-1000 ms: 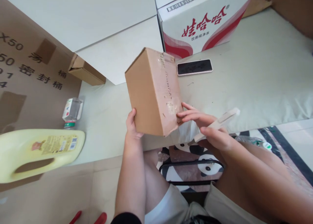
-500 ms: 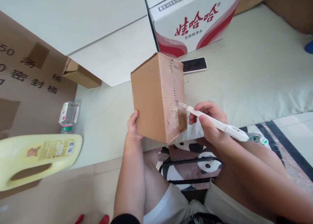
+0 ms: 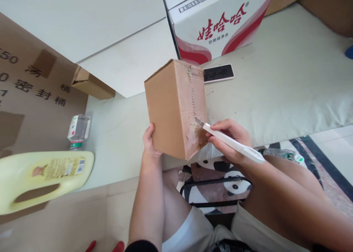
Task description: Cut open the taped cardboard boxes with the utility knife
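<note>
A small brown cardboard box [image 3: 168, 108] stands tilted at the near edge of a pale green mat [image 3: 275, 79]. My left hand [image 3: 149, 143] grips its lower left corner from below. My right hand [image 3: 230, 138] is shut on a white utility knife [image 3: 231, 143]. The blade tip touches the taped seam running down the box's right face, low on that seam where the tape is torn and wrinkled.
A phone [image 3: 218, 73] lies screen-up behind the box. A white and red carton [image 3: 217, 20] stands at the back. A yellow jug [image 3: 41, 175] and a small bottle [image 3: 78, 129] lie at left beside a large brown carton [image 3: 30, 90]. A panda-print stool [image 3: 217, 182] is under my legs.
A second ago my right fingers pressed on the tape with the knife pointing away. The knife then turned blade-first onto the seam and has slid a little down it. The box shifted slightly.
</note>
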Demonstrator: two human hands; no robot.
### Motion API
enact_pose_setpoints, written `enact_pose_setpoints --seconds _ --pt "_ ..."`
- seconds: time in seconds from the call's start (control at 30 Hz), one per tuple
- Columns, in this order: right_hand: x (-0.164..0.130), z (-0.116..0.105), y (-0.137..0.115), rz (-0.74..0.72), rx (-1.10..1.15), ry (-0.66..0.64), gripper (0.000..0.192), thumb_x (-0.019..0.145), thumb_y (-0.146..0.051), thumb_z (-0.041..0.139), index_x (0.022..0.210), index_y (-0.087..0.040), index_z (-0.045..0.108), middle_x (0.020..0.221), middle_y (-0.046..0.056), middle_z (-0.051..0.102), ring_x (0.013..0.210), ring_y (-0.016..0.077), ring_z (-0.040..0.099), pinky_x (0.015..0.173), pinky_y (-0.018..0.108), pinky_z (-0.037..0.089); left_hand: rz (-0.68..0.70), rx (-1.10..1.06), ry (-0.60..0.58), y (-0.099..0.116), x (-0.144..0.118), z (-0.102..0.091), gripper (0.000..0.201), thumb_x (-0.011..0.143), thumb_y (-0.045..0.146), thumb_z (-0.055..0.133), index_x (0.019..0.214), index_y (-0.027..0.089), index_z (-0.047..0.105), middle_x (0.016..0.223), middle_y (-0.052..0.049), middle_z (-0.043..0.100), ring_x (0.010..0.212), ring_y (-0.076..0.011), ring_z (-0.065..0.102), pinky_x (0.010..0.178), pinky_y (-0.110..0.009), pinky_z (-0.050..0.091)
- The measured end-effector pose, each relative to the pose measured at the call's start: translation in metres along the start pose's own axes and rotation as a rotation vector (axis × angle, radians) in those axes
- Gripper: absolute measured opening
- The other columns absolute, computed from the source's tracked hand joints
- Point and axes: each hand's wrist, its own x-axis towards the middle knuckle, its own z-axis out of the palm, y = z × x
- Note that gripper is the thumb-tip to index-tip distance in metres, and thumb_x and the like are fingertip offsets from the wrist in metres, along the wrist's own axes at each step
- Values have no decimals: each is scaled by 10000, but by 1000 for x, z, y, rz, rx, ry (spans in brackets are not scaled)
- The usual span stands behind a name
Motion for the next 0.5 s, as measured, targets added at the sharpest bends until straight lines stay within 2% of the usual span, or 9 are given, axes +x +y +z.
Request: enact_pose_setpoints --seconds 0.13,0.27,0.43,0.5 --pt "1 0 1 -6 38 64 142 885 -250 673 1018 -257 625 823 1 735 682 150 682 605 284 531 4 -32 -23 0 1 -1 376 781 525 695 977 207 739 867 -63 799 1090 -323 739 928 -430 609" --pt "7 -2 3 -156 53 183 109 864 -276 695 962 -259 652 815 6 660 679 157 615 594 308 493 -47 -91 -45 -1 3 -2 401 787 489 714 1032 172 732 872 -66 801 998 -291 765 889 -388 616" --pt "9 -5 2 -245 33 181 102 861 -247 686 961 -255 669 825 22 627 711 171 573 599 326 454 -67 -119 -32 -1 4 -2 351 812 468 691 1007 179 735 839 -47 805 847 -239 781 797 -333 624" --pt "9 -6 2 -264 53 222 73 869 -266 687 939 -254 670 805 21 622 693 169 563 588 327 444 -69 -122 -15 -1 4 -1 329 824 464 675 977 180 741 820 -45 804 814 -229 780 770 -320 624"
